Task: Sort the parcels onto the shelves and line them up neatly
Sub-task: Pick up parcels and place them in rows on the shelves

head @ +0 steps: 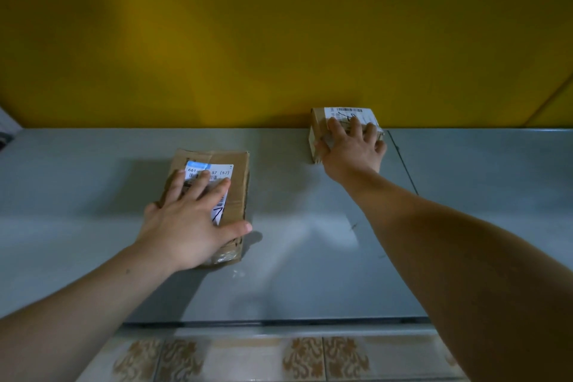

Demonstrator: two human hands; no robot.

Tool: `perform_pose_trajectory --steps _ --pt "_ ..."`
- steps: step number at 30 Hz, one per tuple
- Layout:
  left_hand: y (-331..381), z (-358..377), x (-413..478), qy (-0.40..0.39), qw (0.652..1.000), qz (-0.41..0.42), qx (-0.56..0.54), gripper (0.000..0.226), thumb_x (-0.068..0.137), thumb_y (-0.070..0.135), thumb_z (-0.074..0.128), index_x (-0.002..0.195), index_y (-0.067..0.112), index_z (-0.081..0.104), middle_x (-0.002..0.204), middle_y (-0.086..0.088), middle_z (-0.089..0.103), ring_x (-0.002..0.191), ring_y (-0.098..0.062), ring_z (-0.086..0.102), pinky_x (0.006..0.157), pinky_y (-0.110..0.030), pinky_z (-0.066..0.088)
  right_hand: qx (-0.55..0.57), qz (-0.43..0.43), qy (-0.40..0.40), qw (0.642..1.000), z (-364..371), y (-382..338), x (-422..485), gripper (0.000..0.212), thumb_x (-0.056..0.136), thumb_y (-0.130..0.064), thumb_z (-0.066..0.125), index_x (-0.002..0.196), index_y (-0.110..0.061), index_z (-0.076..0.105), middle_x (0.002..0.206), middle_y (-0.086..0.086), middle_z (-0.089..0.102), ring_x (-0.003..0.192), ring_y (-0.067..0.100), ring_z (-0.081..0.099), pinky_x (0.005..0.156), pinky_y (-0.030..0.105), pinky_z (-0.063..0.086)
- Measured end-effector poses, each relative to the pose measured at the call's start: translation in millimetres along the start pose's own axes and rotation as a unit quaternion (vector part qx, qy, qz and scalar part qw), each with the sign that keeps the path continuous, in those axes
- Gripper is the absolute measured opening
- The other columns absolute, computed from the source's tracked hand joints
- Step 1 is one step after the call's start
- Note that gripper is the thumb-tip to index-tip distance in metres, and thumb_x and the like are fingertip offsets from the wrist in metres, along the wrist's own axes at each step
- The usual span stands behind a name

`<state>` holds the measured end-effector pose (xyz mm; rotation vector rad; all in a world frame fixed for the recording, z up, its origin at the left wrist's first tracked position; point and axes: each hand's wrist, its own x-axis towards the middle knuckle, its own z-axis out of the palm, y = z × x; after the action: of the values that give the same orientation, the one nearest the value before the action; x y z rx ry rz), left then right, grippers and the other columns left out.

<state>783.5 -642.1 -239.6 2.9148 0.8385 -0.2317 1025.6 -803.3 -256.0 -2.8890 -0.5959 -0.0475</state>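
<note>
**Brown boxes, one under each hand**

Brown cardboard makes up both parcels, and there are two of them. The flat parcel (239,195) lies on the grey shelf (310,263), a bit left of the middle. Its white label (218,171) has a blue strip on top and reads "661", then "57 (57)". A finger hides the numbers in between. The label also has small barcodes and a black pen mark.

The left hand (189,223) lies flat on this parcel with its fingers spread out straight, pressing down and not gripping.

The small parcel (319,122) sits at the back of the shelf, touching the yellow wall (279,25). Its white sticker (348,112) shows a barcode and a black scribble that is too small to read. The right hand (352,149) grips this box, with fingers bent over the top and the thumb on the left side.

A thin dark line (403,161) runs across the shelf just right of the small parcel. Below the shelf's front edge are floor tiles (304,357) with brown leafy shapes.
</note>
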Motion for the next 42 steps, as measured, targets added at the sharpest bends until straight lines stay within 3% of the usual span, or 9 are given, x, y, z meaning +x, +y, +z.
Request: perform_pose_trajectory --steps 3,6,11,15,18,25,34,38,42 --pt "-1.6 -1.8 1.0 -0.009 1.0 -0.001 -0.014 0.122 0.038 0.104 0.005 0.148 0.051 -0.002 0.159 0.022 -0.01 0.144 -0.01 -0.022 0.109 -0.056 0.021 0.024 0.0 -0.012 1.0 -1.3 -0.3 -4.1 0.074 0.096 -0.063 0.035 0.156 -0.036 0.002 0.166 0.007 -0.005 0.149 0.039 -0.011 0.118 0.059 0.0" --pt "0.6 -6.5 -0.1 -0.028 0.999 -0.006 -0.029 0.111 0.05 0.098 0.019 0.148 0.05 0.0 0.159 0.021 -0.012 0.144 -0.011 -0.023 0.11 -0.056 0.018 0.039 0.012 -0.025 0.999 1.3 11.2 -32.6 0.083 0.093 -0.068 0.037 0.156 -0.034 -0.005 0.166 0.006 -0.007 0.15 0.036 -0.01 0.118 0.055 -0.001" --pt "4.8 -13.3 -5.0 -0.036 0.998 -0.009 -0.049 0.096 0.069 0.086 0.044 0.15 0.047 0.011 0.161 0.016 -0.004 0.146 -0.016 -0.016 0.11 -0.057 0.018 0.0 0.031 -0.168 0.985 8.2 41.8 -102.8 0.084 0.092 -0.067 0.037 0.158 -0.028 0.003 0.166 0.007 0.0 0.151 0.031 -0.001 0.12 0.05 0.007" --pt "33.1 -10.3 -12.5 -0.031 0.996 0.068 -0.057 0.097 0.067 0.084 0.048 0.149 0.042 0.02 0.161 0.014 0.003 0.146 -0.021 -0.006 0.108 -0.058 0.023 -0.001 0.016 -0.229 0.973 -3.7 47.4 -145.0 0.081 0.092 -0.064 0.042 0.156 -0.023 0.016 0.163 0.006 0.017 0.148 0.028 0.015 0.118 0.045 0.02" --pt "70.3 -8.1 -22.4 -0.038 0.988 0.143 -0.053 0.098 0.067 0.086 0.045 0.15 0.041 0.018 0.162 0.01 0.004 0.147 -0.025 -0.003 0.109 -0.059 0.022 -0.022 0.012 -0.252 0.967 -26.0 52.5 -170.9 0.08 0.092 -0.065 0.043 0.156 -0.025 0.015 0.162 0.007 0.019 0.148 0.027 0.017 0.117 0.044 0.021" --pt "148.5 -20.3 -36.5 -0.055 0.966 0.247 -0.06 0.096 0.066 0.084 0.041 0.149 0.039 0.023 0.16 0.009 0.013 0.145 -0.021 0.003 0.106 -0.056 0.023 -0.059 0.078 -0.238 0.966 -93.3 107.7 -192.3 0.079 0.095 -0.062 0.042 0.157 -0.024 0.012 0.164 0.007 0.016 0.148 0.028 0.017 0.117 0.043 0.022" --pt "259.2 -7.2 -18.3 -0.077 0.947 0.312 -0.017 0.096 0.069 0.081 0.05 0.15 0.041 0.018 0.161 0.012 0.006 0.146 -0.015 -0.004 0.112 -0.056 0.008 -0.037 0.085 -0.235 0.968 -91.9 228.2 -154.7 0.08 0.095 -0.063 0.042 0.157 -0.023 0.013 0.164 0.007 0.015 0.149 0.029 0.016 0.117 0.044 0.022" --pt "309.3 -6.1 3.0 -0.097 0.938 0.332 -0.012 0.089 0.076 0.068 0.058 0.151 0.043 0.017 0.162 0.014 0.0 0.147 -0.011 -0.011 0.114 -0.059 -0.01 -0.032 0.063 -0.212 0.975 -76.7 278.6 -125.3 0.077 0.093 -0.063 0.041 0.155 -0.025 0.019 0.163 0.009 0.017 0.149 0.029 0.015 0.116 0.045 0.021" --pt "347.2 -10.3 32.2 -0.08 0.951 0.299 0.015 0.066 0.092 0.044 0.051 0.149 0.048 0.018 0.162 0.012 0.0 0.148 -0.017 -0.01 0.114 -0.057 -0.013 -0.053 0.055 -0.183 0.98 -61.2 322.3 -93.8 0.082 0.088 -0.075 0.032 0.156 -0.036 0.01 0.166 0.006 0.0 0.152 0.031 -0.002 0.118 0.054 0.005"
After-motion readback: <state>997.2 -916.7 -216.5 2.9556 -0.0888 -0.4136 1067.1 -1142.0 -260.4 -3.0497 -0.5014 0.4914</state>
